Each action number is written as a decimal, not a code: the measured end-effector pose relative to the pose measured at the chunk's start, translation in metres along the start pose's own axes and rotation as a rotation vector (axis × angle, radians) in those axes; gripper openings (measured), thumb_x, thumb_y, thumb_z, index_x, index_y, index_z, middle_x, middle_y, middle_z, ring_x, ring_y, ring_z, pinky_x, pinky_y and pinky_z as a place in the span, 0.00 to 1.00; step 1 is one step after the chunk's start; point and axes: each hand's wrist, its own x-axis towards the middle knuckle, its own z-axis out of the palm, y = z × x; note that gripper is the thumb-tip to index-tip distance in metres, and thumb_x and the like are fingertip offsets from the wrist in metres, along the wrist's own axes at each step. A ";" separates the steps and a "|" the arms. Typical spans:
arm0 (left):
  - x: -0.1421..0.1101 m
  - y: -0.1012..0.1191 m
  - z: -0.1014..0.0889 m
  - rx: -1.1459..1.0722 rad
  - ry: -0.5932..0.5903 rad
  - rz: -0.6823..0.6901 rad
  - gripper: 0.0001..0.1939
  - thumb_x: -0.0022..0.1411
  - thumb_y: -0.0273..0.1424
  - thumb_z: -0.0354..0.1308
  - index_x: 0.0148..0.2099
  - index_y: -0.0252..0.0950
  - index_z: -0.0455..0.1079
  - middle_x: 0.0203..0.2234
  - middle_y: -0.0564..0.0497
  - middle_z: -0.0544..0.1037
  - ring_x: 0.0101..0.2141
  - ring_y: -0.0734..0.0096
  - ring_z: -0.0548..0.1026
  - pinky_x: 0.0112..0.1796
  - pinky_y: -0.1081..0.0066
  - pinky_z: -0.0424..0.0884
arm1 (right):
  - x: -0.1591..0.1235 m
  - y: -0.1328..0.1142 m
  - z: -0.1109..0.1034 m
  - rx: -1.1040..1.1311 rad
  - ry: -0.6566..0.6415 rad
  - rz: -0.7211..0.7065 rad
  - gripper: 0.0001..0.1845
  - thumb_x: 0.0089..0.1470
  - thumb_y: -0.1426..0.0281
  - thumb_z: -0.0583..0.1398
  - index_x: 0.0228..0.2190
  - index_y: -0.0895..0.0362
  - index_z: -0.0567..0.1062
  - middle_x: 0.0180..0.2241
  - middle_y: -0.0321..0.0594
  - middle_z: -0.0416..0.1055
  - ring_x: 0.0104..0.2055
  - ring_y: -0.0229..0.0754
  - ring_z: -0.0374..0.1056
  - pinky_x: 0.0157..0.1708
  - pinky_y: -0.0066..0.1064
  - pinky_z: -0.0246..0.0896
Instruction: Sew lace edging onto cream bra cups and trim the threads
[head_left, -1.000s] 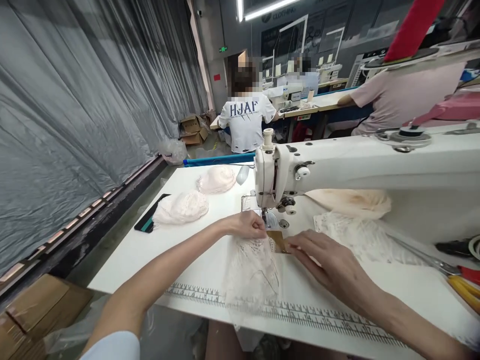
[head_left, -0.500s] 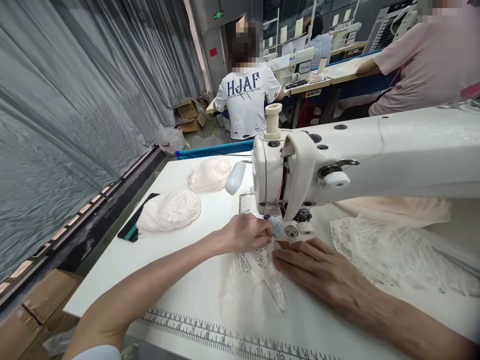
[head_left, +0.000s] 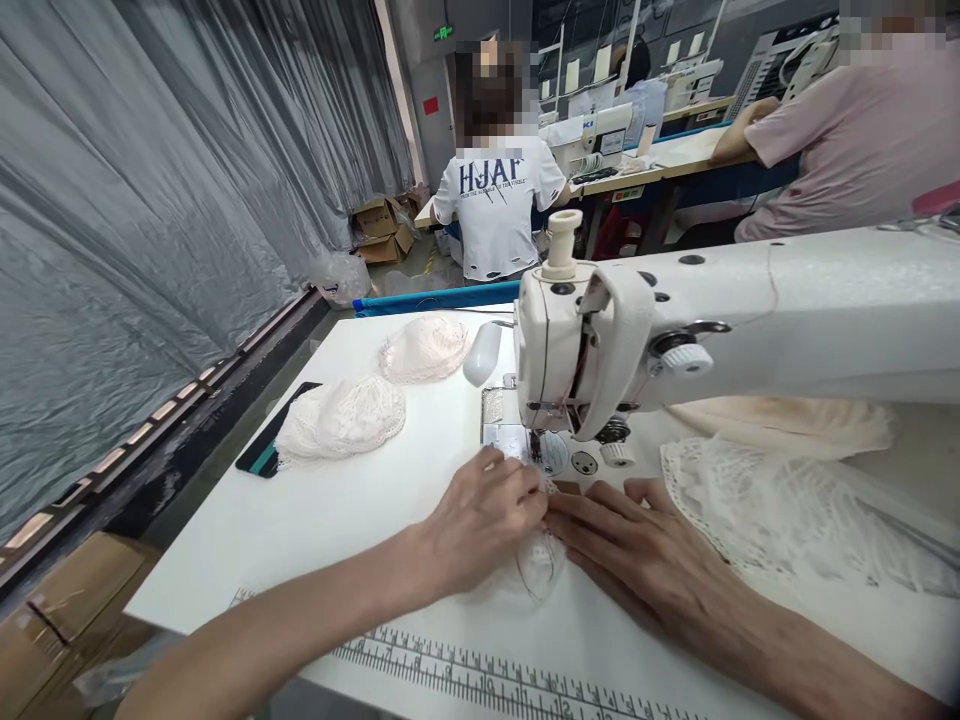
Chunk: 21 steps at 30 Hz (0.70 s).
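My left hand [head_left: 484,520] is closed, its curled fingers gripping a piece of white lace [head_left: 541,565] just in front of the needle area. Most of that lace lies hidden under the hand; a loose thread loops over its lower part. My right hand [head_left: 637,550] lies palm down with fingers stretched out, their tips against the lace edge and touching my left fingers. A small brown piece [head_left: 568,488] shows partly behind the right fingertips. The white sewing machine [head_left: 559,345] stands directly beyond both hands, its presser foot [head_left: 535,445] just past the left knuckles.
Two lace bundles [head_left: 341,415] [head_left: 424,348] lie on the left of the white table, one on a dark case [head_left: 259,462]. More lace [head_left: 795,520] and beige fabric [head_left: 787,425] lie right. A printed ruler [head_left: 487,685] runs along the front edge. Co-workers [head_left: 495,210] sit ahead.
The view has moved closer to the machine. My left hand has shifted down over the lace, covering more of it. My right hand has slid left, covering most of the brown piece.
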 end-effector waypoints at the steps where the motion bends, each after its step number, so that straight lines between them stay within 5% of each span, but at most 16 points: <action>1: -0.003 0.007 0.000 -0.022 -0.032 -0.030 0.06 0.65 0.27 0.50 0.41 0.32 0.67 0.35 0.49 0.74 0.37 0.70 0.71 0.41 0.65 0.65 | 0.001 -0.001 0.000 0.003 0.009 0.000 0.18 0.62 0.76 0.47 0.48 0.54 0.70 0.46 0.42 0.72 0.41 0.43 0.64 0.35 0.36 0.49; 5: -0.007 0.010 -0.002 -0.056 -0.113 -0.107 0.12 0.65 0.32 0.51 0.49 0.33 0.64 0.45 0.47 0.72 0.44 0.66 0.71 0.47 0.61 0.63 | 0.001 -0.001 0.000 0.018 0.039 -0.006 0.17 0.62 0.75 0.48 0.48 0.54 0.70 0.46 0.42 0.73 0.43 0.43 0.65 0.35 0.36 0.49; 14: 0.006 -0.023 0.006 -0.189 -0.160 -0.084 0.21 0.61 0.40 0.55 0.51 0.31 0.62 0.49 0.40 0.69 0.49 0.64 0.70 0.56 0.59 0.57 | 0.001 0.007 0.001 -0.024 0.005 0.073 0.15 0.62 0.65 0.50 0.47 0.49 0.72 0.47 0.37 0.73 0.40 0.43 0.66 0.36 0.37 0.51; 21: 0.026 -0.053 0.000 -0.338 -0.320 -0.107 0.22 0.53 0.35 0.64 0.49 0.34 0.67 0.44 0.43 0.71 0.47 0.60 0.69 0.43 0.67 0.68 | 0.000 0.011 0.006 -0.116 -0.049 0.047 0.19 0.62 0.63 0.51 0.53 0.52 0.67 0.51 0.41 0.70 0.39 0.47 0.65 0.33 0.37 0.49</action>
